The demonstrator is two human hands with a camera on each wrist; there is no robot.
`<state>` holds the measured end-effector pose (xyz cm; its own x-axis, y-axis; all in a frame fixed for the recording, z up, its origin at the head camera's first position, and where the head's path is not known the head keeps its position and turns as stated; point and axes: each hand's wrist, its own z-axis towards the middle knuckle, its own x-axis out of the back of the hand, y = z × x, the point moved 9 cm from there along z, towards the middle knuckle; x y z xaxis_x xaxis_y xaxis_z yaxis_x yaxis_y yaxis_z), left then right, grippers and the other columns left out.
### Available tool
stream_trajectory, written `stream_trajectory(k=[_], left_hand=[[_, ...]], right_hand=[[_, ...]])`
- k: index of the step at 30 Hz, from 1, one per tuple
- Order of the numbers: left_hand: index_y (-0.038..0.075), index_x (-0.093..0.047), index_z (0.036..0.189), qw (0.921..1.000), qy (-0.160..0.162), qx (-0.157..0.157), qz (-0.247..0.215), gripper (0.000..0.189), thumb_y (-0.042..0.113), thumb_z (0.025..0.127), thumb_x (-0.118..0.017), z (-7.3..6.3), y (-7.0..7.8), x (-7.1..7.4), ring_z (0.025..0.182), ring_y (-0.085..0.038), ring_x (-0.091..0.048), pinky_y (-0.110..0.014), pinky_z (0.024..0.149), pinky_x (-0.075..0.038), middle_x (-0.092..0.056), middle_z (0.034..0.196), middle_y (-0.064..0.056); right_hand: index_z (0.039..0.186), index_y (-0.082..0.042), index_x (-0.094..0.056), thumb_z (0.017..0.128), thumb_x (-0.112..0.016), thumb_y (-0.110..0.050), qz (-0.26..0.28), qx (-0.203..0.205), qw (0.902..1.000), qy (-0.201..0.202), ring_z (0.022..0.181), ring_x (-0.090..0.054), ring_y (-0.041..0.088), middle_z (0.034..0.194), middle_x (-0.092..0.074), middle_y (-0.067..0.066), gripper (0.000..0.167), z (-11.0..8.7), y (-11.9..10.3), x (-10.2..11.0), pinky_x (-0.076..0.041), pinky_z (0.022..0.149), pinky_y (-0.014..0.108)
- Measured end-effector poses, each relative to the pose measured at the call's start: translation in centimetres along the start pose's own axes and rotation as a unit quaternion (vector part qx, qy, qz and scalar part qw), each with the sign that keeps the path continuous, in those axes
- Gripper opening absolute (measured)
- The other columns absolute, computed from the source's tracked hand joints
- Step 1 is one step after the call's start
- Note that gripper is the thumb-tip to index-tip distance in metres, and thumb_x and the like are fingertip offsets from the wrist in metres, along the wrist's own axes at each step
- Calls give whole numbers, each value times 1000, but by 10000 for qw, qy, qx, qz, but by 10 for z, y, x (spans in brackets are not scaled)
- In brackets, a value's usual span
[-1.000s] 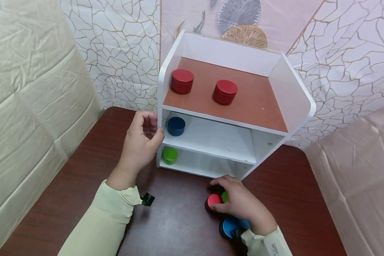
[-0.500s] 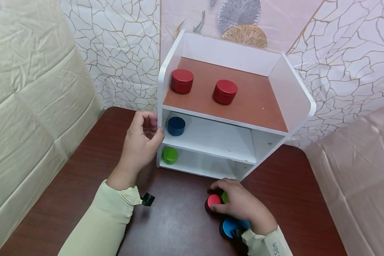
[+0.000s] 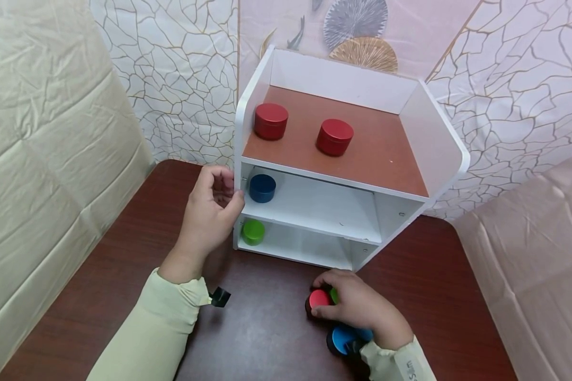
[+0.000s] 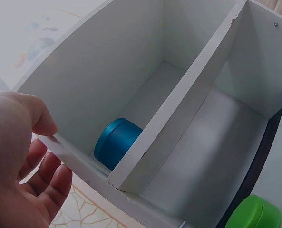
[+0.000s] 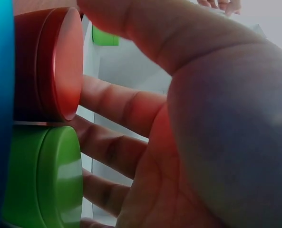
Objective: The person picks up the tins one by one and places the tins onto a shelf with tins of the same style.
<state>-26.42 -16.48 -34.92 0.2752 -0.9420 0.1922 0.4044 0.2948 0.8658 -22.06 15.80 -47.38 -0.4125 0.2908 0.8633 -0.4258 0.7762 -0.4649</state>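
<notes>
My left hand [image 3: 212, 206] stays beside the left panel of a small white shelf unit [image 3: 310, 227], fingers loosely bent, thumb at its front edge. In the left wrist view the thumb lies along that edge. My right hand [image 3: 355, 299] reaches over the table, its thumb and fingers curled round a red round tin [image 3: 319, 299]. A green tin [image 5: 45, 175] stands right next to the red one, partly hidden by the hand. Under the right wrist are blue tins [image 3: 341, 338], partly covered by the hand and sleeve.
Two red tins, one at left [image 3: 270, 121] and one nearer the middle [image 3: 334, 137], stand on the brown top shelf. A blue tin [image 3: 262, 188] sits at the left of the middle shelf, a green tin [image 3: 253, 232] at the left of the bottom one. Patterned cloth [image 3: 181, 79] hangs behind.
My right hand's fingers have drawn in slightly toward the red tin on the table. The left hand and the tins have kept their places.
</notes>
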Motion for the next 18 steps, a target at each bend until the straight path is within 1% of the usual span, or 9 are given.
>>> stream_trajectory(k=[4,7,13,18], left_hand=[[11,-55,132,10000,-16,19,11,34,7,103,-72,0,1,0,102,-19,-61,-20,84,-55,-60,114,-9],[11,-55,132,10000,-22,23,11,34,7,103,-72,0,1,0,102,-19,-61,-20,84,-55,-60,114,-9],[11,-55,132,10000,-24,-8,2,34,8,103,-72,0,1,-1,102,-19,-62,-20,84,-55,-60,114,-9],[11,-55,132,10000,-11,-6,-13,34,8,102,-72,0,1,0,102,-20,-62,-21,84,-55,-60,113,-9]], right_hand=[[126,-21,-76,81,-99,-50,34,41,10000,-37,114,-61,16,125,-72,-7,59,0,0,-1,-54,92,37],[125,-22,-76,77,-102,-47,-5,43,10000,-22,112,-60,15,122,-71,-8,60,-1,-1,-1,-54,88,33],[123,-21,-76,76,-103,-40,-78,105,9999,30,109,-61,15,118,-71,-8,58,-2,-5,0,-53,88,32],[124,-20,-76,76,-103,-37,17,117,9999,-45,109,-61,16,118,-72,-7,58,-1,-7,-1,-53,88,34]])
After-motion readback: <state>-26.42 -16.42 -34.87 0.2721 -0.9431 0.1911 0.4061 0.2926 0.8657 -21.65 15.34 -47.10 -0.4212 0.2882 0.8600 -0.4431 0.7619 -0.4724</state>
